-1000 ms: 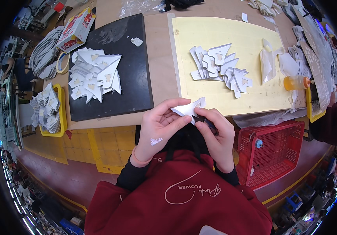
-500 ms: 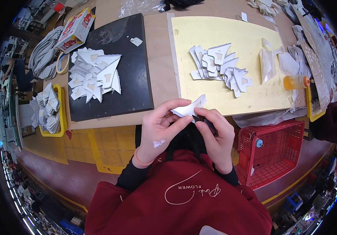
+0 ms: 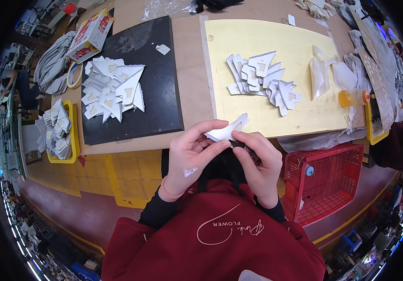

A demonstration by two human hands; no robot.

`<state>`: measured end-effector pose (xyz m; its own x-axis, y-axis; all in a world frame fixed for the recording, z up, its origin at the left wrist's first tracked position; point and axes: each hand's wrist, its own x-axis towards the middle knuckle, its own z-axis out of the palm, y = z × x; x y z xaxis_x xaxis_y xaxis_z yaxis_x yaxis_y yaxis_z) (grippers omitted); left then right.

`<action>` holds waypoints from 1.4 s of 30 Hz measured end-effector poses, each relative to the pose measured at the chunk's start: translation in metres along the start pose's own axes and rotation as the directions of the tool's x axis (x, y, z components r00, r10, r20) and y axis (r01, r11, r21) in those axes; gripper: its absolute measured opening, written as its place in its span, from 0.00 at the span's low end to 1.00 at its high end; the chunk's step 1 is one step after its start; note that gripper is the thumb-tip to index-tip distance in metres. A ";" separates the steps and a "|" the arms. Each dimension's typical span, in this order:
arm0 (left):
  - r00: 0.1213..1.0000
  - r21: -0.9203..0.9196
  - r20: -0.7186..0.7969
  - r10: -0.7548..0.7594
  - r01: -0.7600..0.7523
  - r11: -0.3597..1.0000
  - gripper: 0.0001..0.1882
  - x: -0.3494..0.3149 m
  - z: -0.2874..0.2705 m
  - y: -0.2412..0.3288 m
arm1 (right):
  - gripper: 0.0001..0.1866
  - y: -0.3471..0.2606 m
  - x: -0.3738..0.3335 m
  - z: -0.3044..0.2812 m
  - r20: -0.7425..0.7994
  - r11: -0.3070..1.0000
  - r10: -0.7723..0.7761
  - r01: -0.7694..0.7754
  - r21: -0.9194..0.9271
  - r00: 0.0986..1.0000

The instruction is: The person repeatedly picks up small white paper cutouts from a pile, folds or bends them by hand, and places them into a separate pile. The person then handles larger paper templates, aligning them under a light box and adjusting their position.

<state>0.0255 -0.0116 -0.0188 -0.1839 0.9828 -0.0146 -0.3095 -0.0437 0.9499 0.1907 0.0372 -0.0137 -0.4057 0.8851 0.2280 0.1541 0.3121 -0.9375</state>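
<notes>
1. Head view, the hands: just off the near edge of the yellow sheet (image 3: 276, 37), a white piece (image 3: 222, 133) with a jagged edge and a cut-out is held up. It is pinched between the thumb and curled forefinger of the left hand (image 3: 189, 152), with almost no gap; its patterned face is left uncovered, presumably so that the edge can be seen.
2. Head view, right hand (image 3: 262, 157): thumb and forefinger are brought nearly together on a dark object (image 3: 256, 159), against the piece's lower right. Its kind cannot be made out, as it is mostly covered by the fingers. The hands are set close together, seemingly for steadiness.
3. Head view, the surroundings: on the sheet's middle, a loose pile (image 3: 260, 79) of similar pieces is spread, within easy reach. Left of the sheet, a larger heap (image 3: 112, 89) is laid on a black board (image 3: 159, 103); beyond that board, more are stacked in a yellow tray (image 3: 74, 136). At the sheet's right edge an orange bottle (image 3: 349, 98) is laid on its side; below that edge, a red crate (image 3: 323, 207) is placed.
</notes>
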 end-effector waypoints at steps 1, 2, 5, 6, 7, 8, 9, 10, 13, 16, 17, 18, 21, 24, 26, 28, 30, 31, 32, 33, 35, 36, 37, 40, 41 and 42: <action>1.000 0.008 -0.002 0.004 -0.004 1.000 0.21 0.000 0.000 0.000 | 0.17 0.000 0.000 0.000 -0.001 1.000 -0.004 0.004 -0.004 1.000; 1.000 0.016 -0.005 0.007 -0.007 1.000 0.21 -0.001 0.001 0.001 | 0.17 -0.001 0.000 0.001 -0.006 1.000 0.005 -0.005 0.001 1.000; 0.999 0.015 -0.020 0.038 -0.038 0.999 0.20 -0.001 0.003 -0.001 | 0.17 -0.002 -0.002 0.003 -0.025 0.999 0.027 -0.027 0.017 0.999; 0.999 0.022 -0.026 0.046 -0.045 0.999 0.20 -0.001 0.003 -0.001 | 0.17 -0.002 -0.002 0.004 -0.032 0.999 0.030 -0.029 0.021 0.999; 0.998 0.029 -0.032 0.054 -0.053 0.998 0.20 -0.002 0.004 -0.001 | 0.17 -0.002 -0.003 0.005 -0.039 0.999 0.033 -0.032 0.025 0.999; 0.997 0.037 -0.038 0.061 -0.060 0.998 0.20 -0.002 0.005 -0.002 | 0.17 -0.002 -0.003 0.005 -0.042 0.999 0.032 -0.031 0.020 0.999; 0.997 0.034 -0.045 0.067 -0.065 0.997 0.20 -0.002 0.006 -0.002 | 0.17 -0.003 -0.003 0.005 -0.046 0.999 0.031 -0.030 0.014 0.998; 0.996 0.032 -0.053 0.072 -0.071 0.997 0.20 -0.003 0.007 -0.002 | 0.17 -0.003 -0.003 0.005 -0.050 1.000 0.030 -0.030 0.008 0.998; 0.994 0.023 -0.080 0.079 -0.077 0.997 0.20 -0.004 0.011 -0.003 | 0.17 -0.002 -0.005 0.008 -0.093 1.000 0.012 -0.011 0.013 0.996; 0.991 0.020 -0.104 0.089 -0.087 0.996 0.20 -0.004 0.014 -0.003 | 0.17 -0.002 -0.006 0.010 -0.115 1.000 0.004 -0.004 0.000 0.993; 0.989 0.021 -0.112 0.093 -0.092 0.996 0.20 -0.004 0.015 -0.003 | 0.17 -0.003 -0.006 0.010 -0.108 1.000 0.012 -0.013 -0.001 0.994; 0.989 0.009 -0.117 0.093 -0.093 0.996 0.20 -0.005 0.016 -0.004 | 0.17 -0.004 -0.007 0.010 -0.102 1.000 0.020 -0.021 -0.004 0.995; 0.988 -0.017 -0.132 0.078 -0.081 0.997 0.20 -0.005 0.017 -0.004 | 0.17 0.004 -0.011 0.013 -0.154 0.987 0.085 -0.062 0.151 0.984; 0.990 -0.035 -0.136 0.043 -0.048 0.998 0.20 -0.004 0.016 -0.003 | 0.18 -0.001 -0.013 0.014 -0.204 0.930 0.197 -0.117 0.349 0.959; 0.992 -0.064 -0.120 0.029 -0.037 0.997 0.21 -0.004 0.014 -0.004 | 0.18 -0.001 -0.012 0.012 -0.219 0.961 0.145 -0.084 0.263 0.965; 0.994 -0.047 -0.103 0.041 -0.046 0.998 0.20 -0.004 0.012 -0.005 | 0.18 0.001 -0.009 0.006 -0.123 0.986 0.090 -0.070 0.153 0.988; 0.994 -0.041 -0.091 0.054 -0.058 0.998 0.20 -0.005 0.012 -0.005 | 0.19 -0.003 -0.005 0.005 -0.084 0.996 0.064 -0.058 0.073 0.994; 0.994 -0.043 -0.089 0.061 -0.065 0.997 0.20 -0.005 0.012 -0.006 | 0.19 -0.003 -0.005 0.004 -0.076 0.996 0.065 -0.060 0.064 0.995; 0.994 -0.044 -0.087 0.068 -0.072 0.996 0.20 -0.005 0.012 -0.006 | 0.19 -0.004 -0.005 0.004 -0.069 0.997 0.066 -0.062 0.054 0.995; 0.993 -0.033 -0.087 0.073 -0.076 0.997 0.21 -0.004 0.012 -0.006 | 0.19 -0.004 -0.005 0.003 -0.062 0.997 0.067 -0.064 0.044 0.996; 0.993 -0.010 -0.087 0.083 -0.084 0.996 0.21 -0.004 0.012 -0.006 | 0.18 -0.003 -0.005 0.004 -0.064 0.997 0.059 -0.056 0.048 0.996; 0.992 0.003 -0.089 0.085 -0.085 0.996 0.21 -0.004 0.012 -0.006 | 0.18 -0.002 -0.005 0.004 -0.065 0.997 0.056 -0.052 0.049 0.996; 0.992 0.016 -0.089 0.087 -0.086 0.996 0.21 -0.004 0.011 -0.006 | 0.18 -0.002 -0.004 0.004 -0.061 0.997 0.057 -0.053 0.055 0.997; 0.987 0.024 -0.113 0.114 -0.112 0.993 0.19 -0.005 0.013 -0.007 | 0.17 -0.001 -0.004 0.004 -0.057 0.995 0.068 -0.063 0.081 0.996; 0.984 0.022 -0.124 0.127 -0.125 0.992 0.18 -0.005 0.015 -0.007 | 0.17 -0.002 -0.004 0.005 -0.062 0.993 0.076 -0.070 0.093 0.995; 0.982 0.022 -0.129 0.140 -0.138 0.990 0.19 -0.006 0.016 -0.008 | 0.17 -0.003 -0.004 0.006 -0.067 0.991 0.085 -0.078 0.106 0.994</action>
<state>0.0437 -0.0142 -0.0212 -0.3441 0.9356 0.0784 -0.2602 -0.1752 0.9495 0.1868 0.0306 -0.0134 -0.3301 0.9295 0.1646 0.0887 0.2042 -0.9749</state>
